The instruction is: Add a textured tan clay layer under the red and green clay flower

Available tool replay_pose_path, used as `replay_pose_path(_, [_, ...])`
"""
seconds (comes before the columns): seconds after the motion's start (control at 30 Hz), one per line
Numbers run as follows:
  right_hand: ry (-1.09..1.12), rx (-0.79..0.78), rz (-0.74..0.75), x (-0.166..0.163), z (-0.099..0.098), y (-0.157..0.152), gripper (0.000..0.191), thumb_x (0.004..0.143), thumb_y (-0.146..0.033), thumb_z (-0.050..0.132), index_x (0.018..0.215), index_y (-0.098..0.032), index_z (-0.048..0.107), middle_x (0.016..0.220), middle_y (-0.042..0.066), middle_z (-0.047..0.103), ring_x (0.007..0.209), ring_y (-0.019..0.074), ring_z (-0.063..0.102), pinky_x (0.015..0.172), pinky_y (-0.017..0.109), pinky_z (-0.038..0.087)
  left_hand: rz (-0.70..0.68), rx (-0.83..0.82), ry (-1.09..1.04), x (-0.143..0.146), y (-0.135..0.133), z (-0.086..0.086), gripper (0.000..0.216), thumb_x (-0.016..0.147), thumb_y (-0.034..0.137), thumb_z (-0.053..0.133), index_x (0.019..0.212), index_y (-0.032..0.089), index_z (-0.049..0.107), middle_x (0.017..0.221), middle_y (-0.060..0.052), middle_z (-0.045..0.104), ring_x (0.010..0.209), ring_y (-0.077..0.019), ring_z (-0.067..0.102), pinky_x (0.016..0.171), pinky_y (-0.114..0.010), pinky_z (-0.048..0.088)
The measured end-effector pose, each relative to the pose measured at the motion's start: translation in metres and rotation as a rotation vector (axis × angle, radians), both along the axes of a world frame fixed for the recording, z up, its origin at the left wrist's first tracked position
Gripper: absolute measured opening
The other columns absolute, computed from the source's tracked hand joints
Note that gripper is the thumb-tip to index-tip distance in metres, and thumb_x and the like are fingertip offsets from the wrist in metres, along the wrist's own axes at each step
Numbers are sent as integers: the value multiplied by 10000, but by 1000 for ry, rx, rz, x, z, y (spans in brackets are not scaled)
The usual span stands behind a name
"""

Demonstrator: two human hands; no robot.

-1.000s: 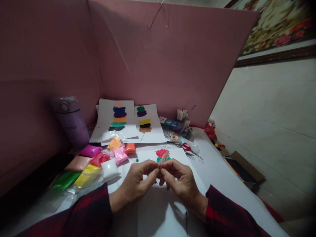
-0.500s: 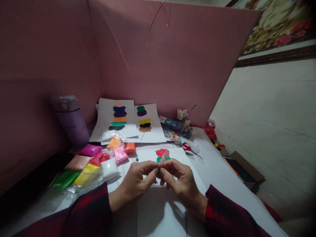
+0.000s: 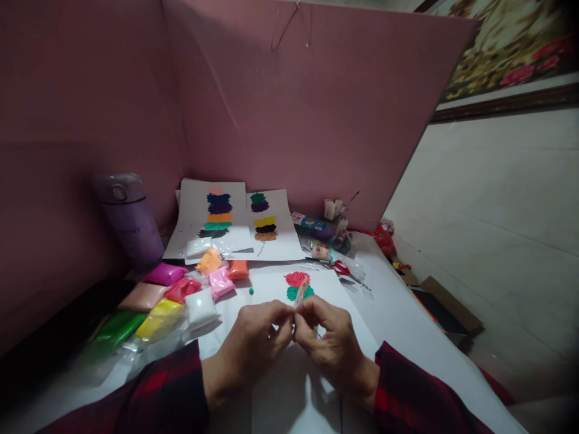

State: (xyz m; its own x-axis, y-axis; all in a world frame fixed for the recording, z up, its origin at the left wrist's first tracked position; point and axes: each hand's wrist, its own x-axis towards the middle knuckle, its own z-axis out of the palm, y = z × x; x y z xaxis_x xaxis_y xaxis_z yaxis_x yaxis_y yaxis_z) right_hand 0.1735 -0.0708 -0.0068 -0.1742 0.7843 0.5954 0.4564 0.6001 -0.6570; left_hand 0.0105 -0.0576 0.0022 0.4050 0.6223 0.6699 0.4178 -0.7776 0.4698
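The thin pinkish stick (image 3: pixel 301 291) is being pinched between the fingertips of both hands, its upper end poking up over the red and green clay flower (image 3: pixel 297 285) on the white sheet (image 3: pixel 275 283). The left hand (image 3: pixel 253 343) and the right hand (image 3: pixel 328 343) are pressing closer together than a second ago: the fingers were spread a little then, with the stick standing clear between them, and now they are curling in so that knuckles nearly meet and less of the stick is showing. Both hands are also sitting slightly nearer the person, lower on the sheet. Whether a bit of clay is being worked at the stick's lower end cannot be told; the fingers are hiding it. My reading is that the hands are tightening their hold on the tool rather than letting it go.

Left of the flower, a small green ball (image 3: pixel 251 291) is lying on the sheet, and further left the clay packets (image 3: pixel 181 295) are lying in a loose heap. Beyond the flower, two sheets with colour swatches (image 3: pixel 235 220) are leaning at the pink wall; right of the flower, red-handled scissors (image 3: pixel 341 269) are lying among clutter. A purple flask (image 3: pixel 129 220) is standing far left of it.
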Motion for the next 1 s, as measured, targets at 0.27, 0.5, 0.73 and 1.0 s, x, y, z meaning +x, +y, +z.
replay_pose_path(0.27, [-34,60,21,-2,7,-5,126,801,-118,471,704,-185,515,600,-19,513,505,103,456,498,233,381,114,-47,111,3,-8,2,122,772,118,451,678,183,494,554,14,558,454,-94,473,459,-199,322])
replay_pose_path(0.5, [-4,87,-40,1,7,-5,117,739,-91,479,712,-186,542,601,-16,531,486,103,463,482,234,394,218,-124,-12,-4,2,5,131,757,118,461,650,192,452,508,66,396,438,-72,346,450,-192,263])
replay_pose_path(0.73, [32,134,-49,0,6,-4,157,755,-54,488,792,-195,549,717,18,594,596,132,555,554,252,470,144,-159,8,-3,-2,9,135,769,130,460,647,186,445,515,67,385,448,-68,345,454,-193,251])
replay_pose_path(1.0, [-233,332,-14,2,10,-2,291,813,-34,444,1042,-145,584,903,117,609,817,211,615,686,331,542,121,-254,-46,-1,-4,11,158,801,148,448,653,193,419,512,73,363,453,-71,349,459,-194,260])
